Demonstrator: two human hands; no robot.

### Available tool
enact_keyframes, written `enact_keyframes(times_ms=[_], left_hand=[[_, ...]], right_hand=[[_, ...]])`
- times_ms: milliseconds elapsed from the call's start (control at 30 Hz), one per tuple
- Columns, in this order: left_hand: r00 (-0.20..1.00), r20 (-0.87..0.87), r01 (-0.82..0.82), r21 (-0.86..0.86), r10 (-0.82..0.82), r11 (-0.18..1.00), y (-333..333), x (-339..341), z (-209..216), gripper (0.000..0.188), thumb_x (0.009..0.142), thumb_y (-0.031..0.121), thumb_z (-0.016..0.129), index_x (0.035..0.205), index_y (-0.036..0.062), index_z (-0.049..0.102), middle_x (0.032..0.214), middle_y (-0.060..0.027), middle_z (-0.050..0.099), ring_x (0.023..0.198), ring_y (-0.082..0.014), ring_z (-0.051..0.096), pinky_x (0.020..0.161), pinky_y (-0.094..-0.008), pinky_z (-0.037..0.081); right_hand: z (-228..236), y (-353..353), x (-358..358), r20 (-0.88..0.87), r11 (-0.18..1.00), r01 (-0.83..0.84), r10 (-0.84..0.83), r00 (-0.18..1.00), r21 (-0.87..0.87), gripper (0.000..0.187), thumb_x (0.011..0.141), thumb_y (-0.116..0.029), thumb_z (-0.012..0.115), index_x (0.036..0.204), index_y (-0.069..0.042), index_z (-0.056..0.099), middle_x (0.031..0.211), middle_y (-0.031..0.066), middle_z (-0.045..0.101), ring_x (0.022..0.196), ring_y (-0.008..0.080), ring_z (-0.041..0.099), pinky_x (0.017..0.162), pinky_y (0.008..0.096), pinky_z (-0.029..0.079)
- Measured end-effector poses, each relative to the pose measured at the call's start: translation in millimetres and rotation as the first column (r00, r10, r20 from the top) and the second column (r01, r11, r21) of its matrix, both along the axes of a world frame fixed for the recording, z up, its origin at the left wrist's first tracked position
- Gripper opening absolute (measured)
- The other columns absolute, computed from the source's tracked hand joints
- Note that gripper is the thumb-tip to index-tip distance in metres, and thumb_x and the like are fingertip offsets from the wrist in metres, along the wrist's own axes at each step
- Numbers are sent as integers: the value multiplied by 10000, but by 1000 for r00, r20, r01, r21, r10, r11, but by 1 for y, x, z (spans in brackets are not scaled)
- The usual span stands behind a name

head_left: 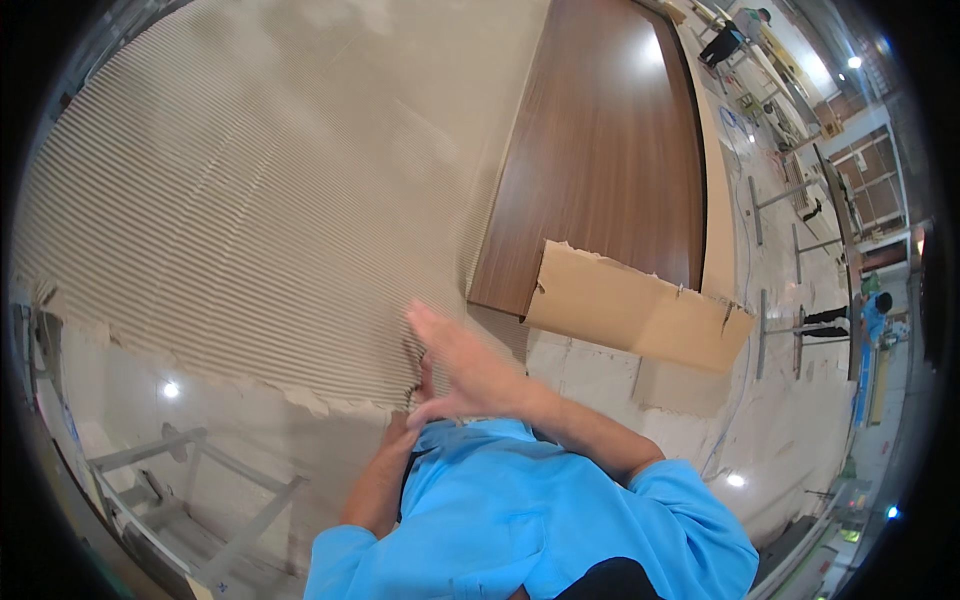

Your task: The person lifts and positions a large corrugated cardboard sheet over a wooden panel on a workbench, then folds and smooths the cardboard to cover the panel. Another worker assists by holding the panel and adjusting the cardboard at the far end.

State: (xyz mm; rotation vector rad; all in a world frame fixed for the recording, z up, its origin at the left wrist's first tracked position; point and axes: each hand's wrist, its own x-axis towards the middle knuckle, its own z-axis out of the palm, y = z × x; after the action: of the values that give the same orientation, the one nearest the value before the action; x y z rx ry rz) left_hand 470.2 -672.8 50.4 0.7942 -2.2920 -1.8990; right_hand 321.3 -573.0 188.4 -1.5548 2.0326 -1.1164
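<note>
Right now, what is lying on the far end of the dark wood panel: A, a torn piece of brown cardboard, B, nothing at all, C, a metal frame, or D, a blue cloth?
A: a torn piece of brown cardboard with ragged edges covers the near end of the dark wood panel, beyond the right hand at the corrugated sheet.

The corrugated sheet [250,200] is paper-like, matt grey-beige, finely ribbed, with a ragged torn lower edge. The panel [610,150] shows a dark wood-grain face, smooth and glossy enough to reflect light. The cardboard [630,310] is plain brown, matt, with rough torn edges. The floor [200,420] looks smooth, pale and shiny. The frame [190,480] looks like grey-painted metal. The shirt [520,520] is soft blue cloth.
</note>
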Motion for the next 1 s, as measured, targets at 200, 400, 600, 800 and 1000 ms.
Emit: enact_keyframes(times_ms=[200, 400, 600, 800, 1000], left_hand=[[913, 7, 403, -178, -408, 898, 18, 7, 6, 386, 943, 250, 638, 1228, -10, 607, 1192, -155, 648, 1051, -241, 626, 890, -381, 495], [759, 79, 626, -360, -646, 692, -7, -11, 15, 388, 921, 234, 659, 1215, -12, 601, 1171, -149, 650, 1042, -229, 625, 873, -371, 498], [542, 295, 812, -425, -787, 401, -58, -24, 56, 393, 899, 218, 680, 1203, -15, 595, 1150, -144, 651, 1033, -217, 624, 856, -362, 500], [410, 446, 888, -392, -795, 238, -62, -43, 81, 400, 877, 202, 701, 1191, -18, 588, 1129, -138, 653, 1025, -205, 623, 839, -352, 503], [532, 302, 823, -404, -791, 399, 5, -30, 70, 409, 854, 187, 722, 1178, -21, 582, 1108, -133, 655, 1016, -193, 622, 822, -343, 506]], right_hand=[[40, -27, 52, -538, 945, 308, -202, 818, 113, 819, 703, -217, 775, 1389, 55, 421, 1387, 286, 482, 1271, 387, 513, 1013, 448, 451], [33, 26, 42, -199, 971, 187, -155, 968, 152, 439, 667, -107, 754, 1045, -8, 554, 888, 138, 657, 818, 356, 650, 716, 461, 525], [7, 109, 60, -66, 940, 332, -337, 939, -72, 624, 659, -62, 730, 1259, -35, 565, 1014, 171, 676, 867, 375, 662, 716, 458, 536], [-28, 140, 83, 122, 849, 471, -455, 882, -239, 671, 679, -27, 692, 1335, -58, 554, 1105, 192, 674, 912, 391, 655, 748, 465, 540], [-35, 155, 74, 57, 881, 473, -471, 880, -30, 424, 736, -136, 687, 1139, -34, 610, 980, 191, 686, 839, 400, 664, 696, 492, 532]])
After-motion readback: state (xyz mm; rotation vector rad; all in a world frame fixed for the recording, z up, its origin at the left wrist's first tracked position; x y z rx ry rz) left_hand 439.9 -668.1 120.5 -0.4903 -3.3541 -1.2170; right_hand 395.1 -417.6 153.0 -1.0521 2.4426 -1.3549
